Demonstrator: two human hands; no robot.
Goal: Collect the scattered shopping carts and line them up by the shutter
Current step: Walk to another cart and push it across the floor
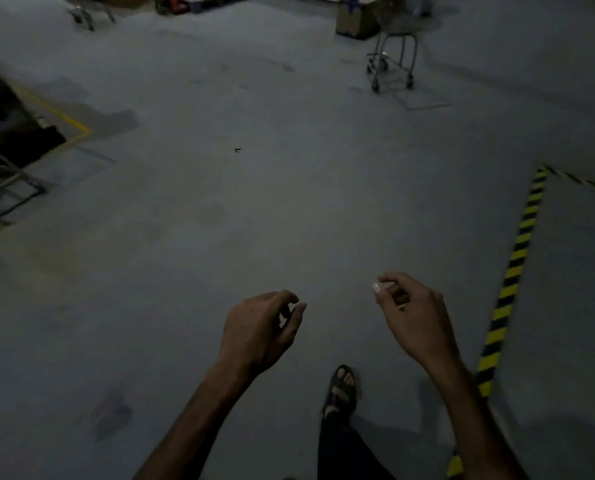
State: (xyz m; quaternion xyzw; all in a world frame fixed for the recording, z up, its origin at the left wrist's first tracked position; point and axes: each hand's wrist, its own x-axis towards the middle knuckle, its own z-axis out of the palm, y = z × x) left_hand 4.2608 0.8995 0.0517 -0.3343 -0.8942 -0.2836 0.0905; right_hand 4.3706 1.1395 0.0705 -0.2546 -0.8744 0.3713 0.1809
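A metal shopping cart (393, 53) stands far ahead at the upper right, only its legs, wheels and lower frame showing. Part of another cart's frame (1, 181) juts in at the left edge, and a third cart's wheels (88, 15) show at the top left. My left hand (261, 327) and my right hand (410, 313) hang low in the middle of the view, fingers loosely curled and apart, holding nothing. Both hands are far from every cart. No shutter is in view.
Dim grey concrete floor all round. A yellow-and-black hazard stripe (511, 282) runs along the right. A yellow floor line (64, 116) borders a dark opening (8, 123) at the left. A cardboard box (355, 19) sits behind the far cart. My sandalled foot (341, 389) steps forward.
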